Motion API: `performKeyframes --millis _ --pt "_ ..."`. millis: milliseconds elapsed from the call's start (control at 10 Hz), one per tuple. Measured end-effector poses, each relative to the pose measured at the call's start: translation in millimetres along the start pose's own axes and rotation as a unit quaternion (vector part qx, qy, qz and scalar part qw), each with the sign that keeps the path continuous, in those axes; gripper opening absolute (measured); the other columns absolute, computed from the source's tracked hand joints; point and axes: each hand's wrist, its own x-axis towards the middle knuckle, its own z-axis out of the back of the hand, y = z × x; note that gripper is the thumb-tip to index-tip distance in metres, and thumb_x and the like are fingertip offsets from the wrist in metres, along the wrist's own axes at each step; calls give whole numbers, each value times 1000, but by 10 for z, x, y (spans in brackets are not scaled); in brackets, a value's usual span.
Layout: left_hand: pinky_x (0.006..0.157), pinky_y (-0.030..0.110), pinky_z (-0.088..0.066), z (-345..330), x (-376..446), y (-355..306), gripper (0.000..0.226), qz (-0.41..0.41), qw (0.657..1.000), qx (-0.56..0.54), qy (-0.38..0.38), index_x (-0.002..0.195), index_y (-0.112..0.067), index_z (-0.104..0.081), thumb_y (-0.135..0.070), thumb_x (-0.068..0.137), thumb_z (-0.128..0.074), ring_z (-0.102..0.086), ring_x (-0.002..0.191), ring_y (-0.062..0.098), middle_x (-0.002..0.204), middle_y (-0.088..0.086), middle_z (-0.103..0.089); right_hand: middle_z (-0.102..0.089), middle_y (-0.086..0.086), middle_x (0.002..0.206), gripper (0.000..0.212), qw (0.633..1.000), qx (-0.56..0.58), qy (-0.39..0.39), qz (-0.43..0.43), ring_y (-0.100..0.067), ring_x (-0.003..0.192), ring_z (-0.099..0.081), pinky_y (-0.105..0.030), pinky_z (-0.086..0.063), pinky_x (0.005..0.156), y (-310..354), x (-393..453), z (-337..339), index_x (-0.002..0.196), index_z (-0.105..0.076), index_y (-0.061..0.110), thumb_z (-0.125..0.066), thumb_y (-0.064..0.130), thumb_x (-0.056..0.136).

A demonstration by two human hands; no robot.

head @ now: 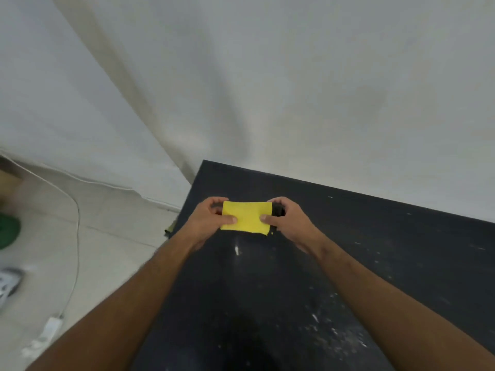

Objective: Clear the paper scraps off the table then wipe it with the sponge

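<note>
A yellow sponge (246, 217) is held up by both hands, above the far left corner of the black surface (401, 236). It is gripped at its left end by the left hand (211, 220): the thumb is laid on the yellow face and the other fingers (214, 201) are curled behind the top edge. The right end is gripped the same way by the right hand (288, 219), thumb on the front, fingers wrapped round the back. A dark layer, prob. the scouring side, is seen at the right end of the sponge, partly hidden by the right hand. No brand, label or writing can be read on the sponge or anywhere else in view.

White paper scraps (332, 330) and fine crumbs are scattered on the surface, mostly near the right forearm, and one bigger white scrap (236, 250) lies just below the sponge, between the two wrists.

Behind the surface a white wall (294, 76) is seen. On the tiled floor (112, 236) at the left, a white cable (77, 236) runs down to a white power strip (51, 328). A green object (8, 231) and a white shoe (8, 285) are cut by the left edge; both are blurred. A small olive item (171, 227) lies on the floor just beside the surface's left edge; what it is cannot be told.
</note>
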Motion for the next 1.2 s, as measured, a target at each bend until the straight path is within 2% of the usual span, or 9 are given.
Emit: performKeyframes --millis 100,200,300,400,500,600,900,1100,1200 --pt "81 23 -57 511 523 -118 38 -39 998 38 -15 113 -16 -62 3 83 -77 -69 98 21 103 4 -73 -66 0 96 25 995 -28 -91 38 -13 82 -60 -23 -51 70 218 499 -491 102 -65 17 -80 14 83" --pt "92 29 -55 809 1074 -286 38 -65 997 49 -19 122 -14 -61 -5 88 -75 -69 103 20 109 3 -72 -61 3 91 20 986 -21 -150 71 -12 81 -58 -20 -49 67 456 972 -782 102 -64 16 -75 13 86" --pt "88 27 -55 955 1596 -228 37 -58 993 97 -32 125 -16 -55 -11 92 -70 -68 102 21 110 4 -69 -58 5 91 18 981 -35 -181 66 -28 89 -64 -40 -57 79 475 1450 -957 104 -59 22 -67 23 88" --pt "99 46 -52 1013 1895 92 50 -44 961 269 -54 133 -19 -49 -34 89 -67 -63 115 33 124 11 -64 -55 -5 115 42 964 -194 -179 12 -34 108 -54 -49 -47 99 250 1764 -1180 130 -47 25 -60 39 93" --pt "100 48 -49 952 1895 302 58 -162 917 344 -125 141 -15 -46 -29 89 -69 -56 119 31 133 11 -55 -45 -8 134 50 904 -322 -272 66 -31 113 -44 -47 -41 95 144 1843 -1410 140 -37 20 -57 30 95" --pt "95 45 -48 941 1875 391 50 -311 854 394 -136 138 -18 -51 -27 91 -68 -54 118 30 134 10 -51 -43 -7 138 38 856 -380 -319 146 -30 112 -43 -43 -41 89 56 1778 -1488 131 -49 21 -58 22 95" --pt "94 44 -43 979 2220 363 48 -325 773 537 -87 143 -24 -53 -45 102 -41 -55 118 30 140 2 -57 -53 -18 134 29 840 -423 -270 205 -35 111 -53 -48 -49 88 -250 1989 -1351 127 -61 12 -59 22 100" --pt "104 46 -42 889 1828 255 52 -341 765 534 -114 143 -11 -51 -39 99 -57 -51 130 33 144 12 -53 -48 -12 142 35 828 -447 -264 211 -32 122 -47 -46 -43 95 -195 1610 -1093 132 -57 17 -55 35 101" --pt "110 46 -38 678 1519 245 58 -364 739 564 -52 146 -12 -47 -42 98 -55 -45 138 32 151 12 -48 -45 -14 147 43 828 -469 -244 187 -35 131 -44 -50 -41 104 -268 1253 -817 138 -53 15 -52 37 101"
